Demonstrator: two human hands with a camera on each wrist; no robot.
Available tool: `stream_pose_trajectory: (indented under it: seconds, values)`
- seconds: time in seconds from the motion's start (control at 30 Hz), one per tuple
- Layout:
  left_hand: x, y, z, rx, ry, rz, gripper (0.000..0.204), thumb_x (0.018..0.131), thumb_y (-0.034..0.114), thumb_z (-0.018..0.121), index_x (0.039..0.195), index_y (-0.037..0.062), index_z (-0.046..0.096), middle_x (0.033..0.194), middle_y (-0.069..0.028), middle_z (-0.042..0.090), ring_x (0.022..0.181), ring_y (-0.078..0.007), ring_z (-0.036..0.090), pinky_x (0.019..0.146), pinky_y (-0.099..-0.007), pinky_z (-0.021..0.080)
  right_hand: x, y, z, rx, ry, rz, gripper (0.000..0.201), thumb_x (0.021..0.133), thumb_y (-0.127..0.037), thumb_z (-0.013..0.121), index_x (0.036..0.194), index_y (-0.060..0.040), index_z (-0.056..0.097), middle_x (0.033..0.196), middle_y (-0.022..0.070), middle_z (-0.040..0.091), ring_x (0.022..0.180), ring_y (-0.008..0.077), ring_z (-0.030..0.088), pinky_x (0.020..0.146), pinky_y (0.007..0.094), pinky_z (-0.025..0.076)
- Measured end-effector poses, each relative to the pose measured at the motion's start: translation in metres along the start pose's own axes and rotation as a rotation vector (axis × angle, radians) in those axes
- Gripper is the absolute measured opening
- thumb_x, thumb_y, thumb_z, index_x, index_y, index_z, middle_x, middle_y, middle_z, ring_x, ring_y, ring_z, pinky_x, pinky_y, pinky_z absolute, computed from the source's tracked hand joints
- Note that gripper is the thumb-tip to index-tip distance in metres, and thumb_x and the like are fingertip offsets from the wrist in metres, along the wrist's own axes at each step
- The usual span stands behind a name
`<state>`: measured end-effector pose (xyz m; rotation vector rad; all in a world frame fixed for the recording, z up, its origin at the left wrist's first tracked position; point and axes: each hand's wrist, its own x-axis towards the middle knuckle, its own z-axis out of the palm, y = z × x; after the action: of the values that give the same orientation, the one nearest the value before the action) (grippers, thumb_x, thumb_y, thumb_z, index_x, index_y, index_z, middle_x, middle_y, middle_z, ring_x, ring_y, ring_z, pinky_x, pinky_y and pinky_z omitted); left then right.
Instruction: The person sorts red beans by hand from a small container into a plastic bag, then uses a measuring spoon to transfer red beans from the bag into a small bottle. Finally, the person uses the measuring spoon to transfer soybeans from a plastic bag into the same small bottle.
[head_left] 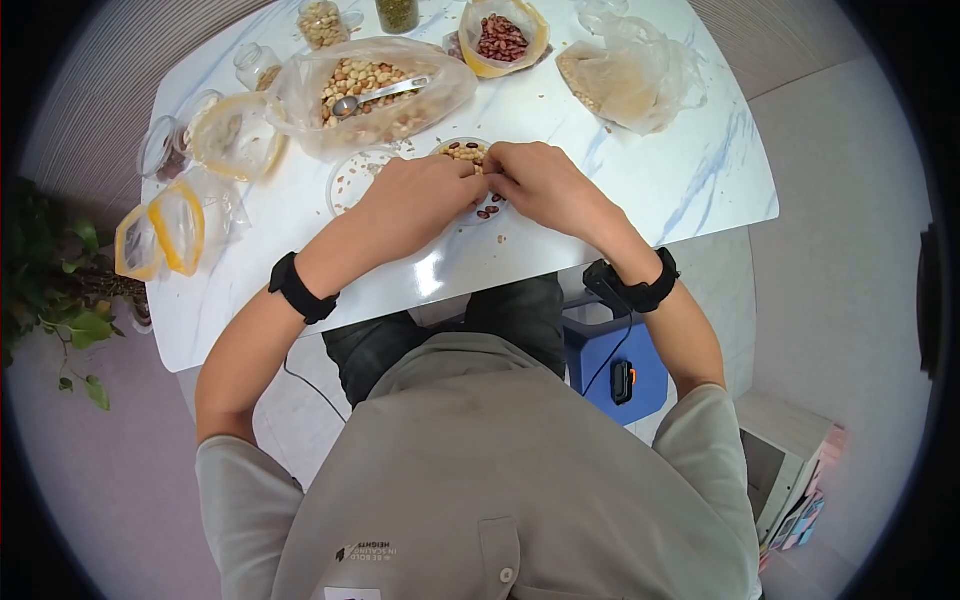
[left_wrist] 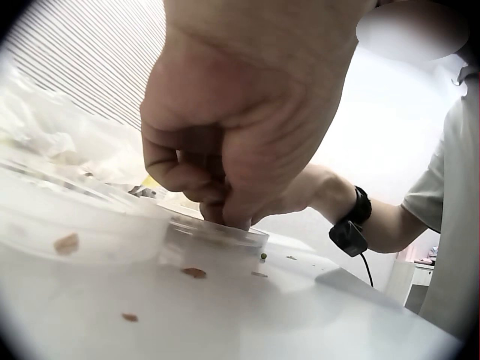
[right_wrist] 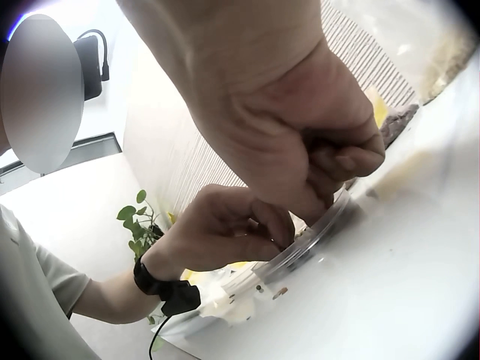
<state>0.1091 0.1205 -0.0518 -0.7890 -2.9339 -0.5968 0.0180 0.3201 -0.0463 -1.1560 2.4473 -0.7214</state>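
A shallow clear dish (head_left: pixel 474 219) stands near the table's front edge, with yellowish beans (head_left: pixel 462 150) at its far side and dark red beans (head_left: pixel 488 212) at its near side. Both hands meet over it and cover its middle. My left hand (head_left: pixel 425 197) reaches in with curled fingers, the fingertips down at the rim in the left wrist view. From the other side comes my right hand (head_left: pixel 548 188), its thumb and forefinger bent together at the dish rim (right_wrist: pixel 300 251). I cannot tell whether either hand pinches a bean, as the fingertips are hidden.
Left of the dish lies a round clear container (head_left: pixel 342 190) with brown flakes. Behind are a bag of peanuts (head_left: pixel 360 80) with a metal measuring spoon (head_left: pixel 395 92), a bag of red beans (head_left: pixel 503 40) and a bag of pale grains (head_left: pixel 630 85). Yellow-rimmed bags (head_left: pixel 180 228) stand left.
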Motion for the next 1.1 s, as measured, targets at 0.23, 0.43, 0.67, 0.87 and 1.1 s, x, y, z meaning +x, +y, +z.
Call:
stream_pose_trajectory:
  seconds: [0.23,0.43,0.67,0.87,1.1]
  values:
    - [0.002,0.002,-0.007,-0.054,-0.04,0.062,0.013,0.092,0.02,0.068,0.102,0.016,0.076,0.099,-0.0015,0.069,0.095,-0.0248,0.07,0.072,-0.0408,0.054,-0.006,0.009,-0.017,1.375,-0.047,0.26,0.011,0.101,-0.012,0.055,0.097,-0.004,0.061,0.076,-0.0002,0.053,0.063,0.0077,0.042,0.056,0.0229,0.035]
    - [0.008,0.002,-0.002,-0.028,-0.121,0.06,0.013,0.092,0.02,0.067,0.1,0.0164,0.077,0.1,-0.0018,0.069,0.095,-0.0247,0.071,0.071,-0.0413,0.055,-0.013,0.014,-0.016,0.924,-0.057,0.248,0.015,0.096,-0.011,0.065,0.101,0.0005,0.074,0.07,0.0004,0.057,0.06,0.0087,0.046,0.056,0.0241,0.036]
    - [0.002,-0.001,0.001,0.115,-0.082,0.081,0.013,0.092,0.023,0.07,0.101,0.0145,0.074,0.101,0.0017,0.069,0.095,-0.0212,0.071,0.07,-0.0379,0.055,-0.014,-0.007,-0.015,0.031,-0.094,-0.002,0.025,0.086,-0.015,0.078,0.108,-0.0018,0.077,0.081,0.017,0.071,0.073,0.0298,0.066,0.071,0.0408,0.052]
    - [-0.002,0.0,-0.001,0.075,-0.08,0.02,0.013,0.092,0.023,0.07,0.099,0.0129,0.075,0.1,-0.0004,0.069,0.094,-0.0231,0.071,0.069,-0.039,0.055,0.002,-0.02,-0.014,-0.191,-0.266,0.015,0.021,0.089,-0.017,0.075,0.103,-0.0012,0.074,0.095,0.0211,0.074,0.094,0.0401,0.07,0.082,0.0466,0.055]
    - [-0.002,0.0,0.001,0.029,-0.08,-0.05,0.012,0.093,0.021,0.07,0.098,0.0113,0.075,0.101,-0.0029,0.071,0.093,-0.0264,0.07,0.071,-0.041,0.055,0.006,-0.015,-0.001,-0.185,-0.271,-0.107,0.015,0.093,-0.013,0.068,0.1,-0.001,0.072,0.095,0.0211,0.073,0.094,0.0419,0.069,0.085,0.0499,0.054]
